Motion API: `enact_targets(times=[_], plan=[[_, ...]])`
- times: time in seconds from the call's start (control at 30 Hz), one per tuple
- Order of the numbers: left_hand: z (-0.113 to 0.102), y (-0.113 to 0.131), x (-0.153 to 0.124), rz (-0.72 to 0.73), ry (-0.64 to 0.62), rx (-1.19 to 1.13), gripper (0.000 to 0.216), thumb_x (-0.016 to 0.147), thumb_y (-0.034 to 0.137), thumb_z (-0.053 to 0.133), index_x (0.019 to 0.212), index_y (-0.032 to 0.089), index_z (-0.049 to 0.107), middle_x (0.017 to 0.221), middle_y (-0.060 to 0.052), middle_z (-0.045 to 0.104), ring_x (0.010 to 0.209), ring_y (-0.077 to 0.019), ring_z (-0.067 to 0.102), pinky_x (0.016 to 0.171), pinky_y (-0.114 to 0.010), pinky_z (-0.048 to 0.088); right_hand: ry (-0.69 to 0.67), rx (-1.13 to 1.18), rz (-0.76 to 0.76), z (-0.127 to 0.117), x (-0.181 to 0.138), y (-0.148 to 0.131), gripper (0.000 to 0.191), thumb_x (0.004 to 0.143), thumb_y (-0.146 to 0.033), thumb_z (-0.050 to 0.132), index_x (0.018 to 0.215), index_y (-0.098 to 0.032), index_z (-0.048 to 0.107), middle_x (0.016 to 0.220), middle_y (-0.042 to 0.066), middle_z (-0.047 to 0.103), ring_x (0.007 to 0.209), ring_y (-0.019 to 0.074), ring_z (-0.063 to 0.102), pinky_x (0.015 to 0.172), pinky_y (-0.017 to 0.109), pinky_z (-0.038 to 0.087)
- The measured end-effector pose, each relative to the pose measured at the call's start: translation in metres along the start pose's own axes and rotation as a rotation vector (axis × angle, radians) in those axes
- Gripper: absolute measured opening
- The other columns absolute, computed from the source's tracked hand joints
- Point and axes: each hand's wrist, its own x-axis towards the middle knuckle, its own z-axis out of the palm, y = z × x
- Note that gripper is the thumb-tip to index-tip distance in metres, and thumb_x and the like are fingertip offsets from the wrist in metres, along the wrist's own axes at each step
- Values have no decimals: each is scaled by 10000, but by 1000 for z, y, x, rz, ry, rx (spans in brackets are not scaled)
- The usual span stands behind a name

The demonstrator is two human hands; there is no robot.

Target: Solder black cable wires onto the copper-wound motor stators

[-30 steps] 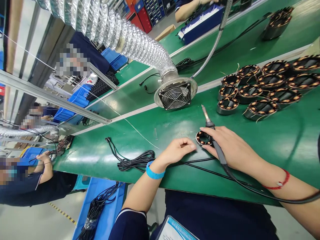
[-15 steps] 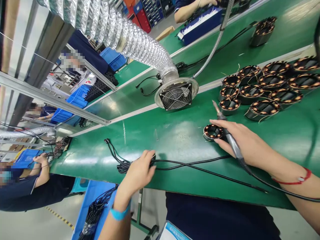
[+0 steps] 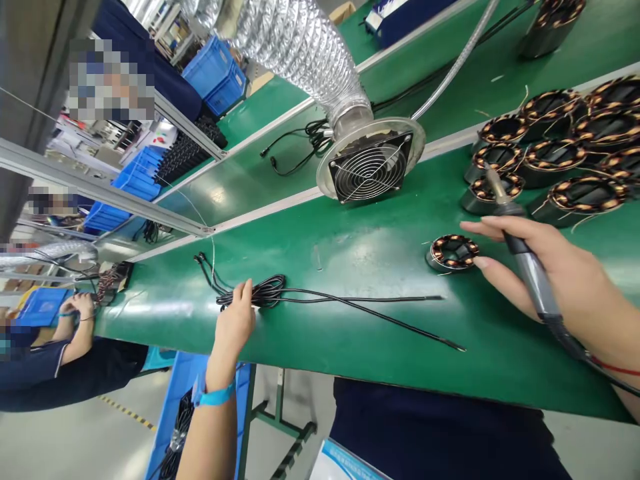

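Observation:
My left hand (image 3: 235, 323) is closed around a coiled bundle of black cables (image 3: 270, 289) on the green bench. The bundle's two loose ends stretch right over the bench, and its plug ends lie to the left. In my right hand (image 3: 560, 267) is a soldering iron (image 3: 529, 267), its tip pointing up and left towards the grouped stators. A single copper-wound stator (image 3: 434, 261) rests on the bench just left of my right thumb. My thumb and index finger are spread beside it, and the thumb tip is at its edge; contact is unclear.
Several stators (image 3: 550, 157) stand grouped at the right. A fan-fronted fume hood (image 3: 373, 170) on a silver duct hangs over the back edge. Below the bench, a blue bin (image 3: 240, 400) holds more cables. A co-worker (image 3: 75, 360) sits at the far left.
My left hand has moved left with the cable bundle, drawing its loose ends left. My right hand, with the soldering iron, has drawn back from around the single stator. The view has shifted.

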Motion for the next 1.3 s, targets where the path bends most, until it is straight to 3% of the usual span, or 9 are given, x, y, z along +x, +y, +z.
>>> enact_targets(times=[0.1,0.2,0.27,0.4,0.5,0.67,0.87,1.17,1.3], plan=[[-19,20,-2,100,108,-159,404,974,178,405,1326,133,600,1315,-164,639,1018,-263,719,832,-375,602,48,3,-12,-1,-1,-2,417,991,-397,562,1360,-205,536,1170,81,724,1100,204,692,995,305,546],[-33,77,-14,622,45,-436,310,1006,223,398,1100,189,691,1021,-77,704,1000,-194,694,918,-318,573,103,4,-50,0,1,-2,410,993,-387,571,1367,-221,545,1123,63,739,1071,193,701,970,297,559],[-39,122,-22,923,-54,-462,263,984,261,485,1169,189,658,1095,-78,683,1009,-199,683,887,-325,582,117,-3,-84,-2,3,-2,397,996,-392,563,1360,-236,551,1096,50,747,1031,187,714,930,292,577],[-45,183,-23,1120,-152,-344,231,968,301,549,1124,158,641,1135,-100,644,914,-198,672,760,-308,561,87,-10,-113,-18,6,-9,354,1011,-364,544,1348,-258,550,1054,38,756,968,179,728,891,279,590],[-52,190,-16,1103,-192,-515,148,963,268,537,969,160,639,996,-70,663,862,-178,640,758,-289,513,-17,43,-116,-31,0,-22,348,1031,-404,518,1348,-262,535,1027,32,754,897,161,740,834,236,599],[-59,172,-7,847,-405,-1163,189,906,361,594,903,176,631,633,39,515,548,-86,415,554,-225,360,-69,272,2,-27,-10,-51,315,1044,-387,504,1347,-302,496,972,-18,741,804,114,741,770,162,600],[-61,164,-3,691,-550,-1482,336,823,469,673,911,145,653,734,-29,649,581,-81,475,572,-227,384,16,504,141,-11,3,-74,347,988,-286,587,1326,-315,514,955,-17,722,858,132,731,821,219,616],[-47,173,-1,663,-395,-1628,458,812,614,693,835,162,623,631,27,522,535,-68,369,528,-226,311,-26,669,343,4,6,-77,334,933,-342,605,1248,-256,538,864,7,703,782,166,716,750,294,616],[-50,173,-1,780,-243,-1507,446,950,587,522,934,166,669,812,-28,594,692,-117,494,676,-268,422,-52,626,340,5,6,-74,304,949,-360,582,1238,-265,566,831,1,708,792,179,709,814,341,599]])
